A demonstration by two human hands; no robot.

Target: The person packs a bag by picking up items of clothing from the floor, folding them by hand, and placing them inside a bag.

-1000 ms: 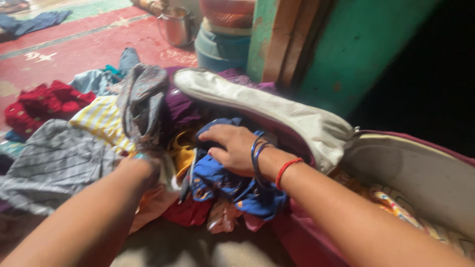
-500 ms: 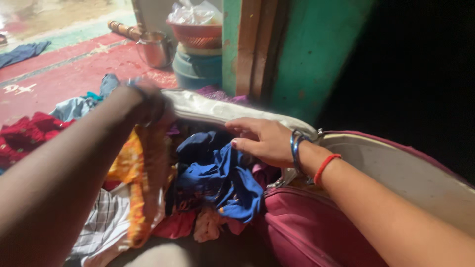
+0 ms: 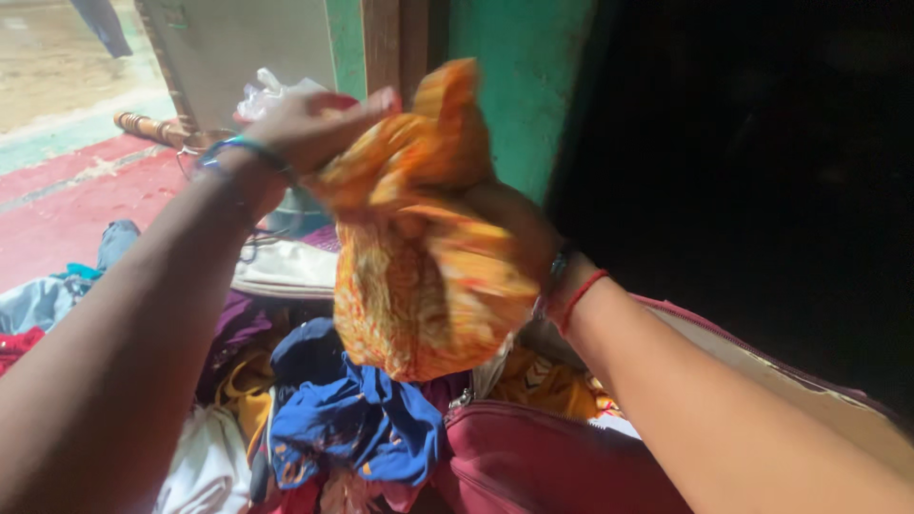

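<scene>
Green wall behind; both hands, left hand (image 3: 305,128) and right hand (image 3: 519,238), grip a crumpled orange patterned cloth (image 3: 428,257), soft and bunched, fingers closed, above a maroon suitcase (image 3: 533,466).

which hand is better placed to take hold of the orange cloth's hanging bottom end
Right. The right hand sits mid-cloth against the orange cloth, nearer its hanging end; the left hand pinches the top, holding it up.

left hand (image 3: 305,128) pinches orange cloth (image 3: 428,257) aloft | right hand (image 3: 519,233) behind it | blue garment (image 3: 347,409) below
</scene>
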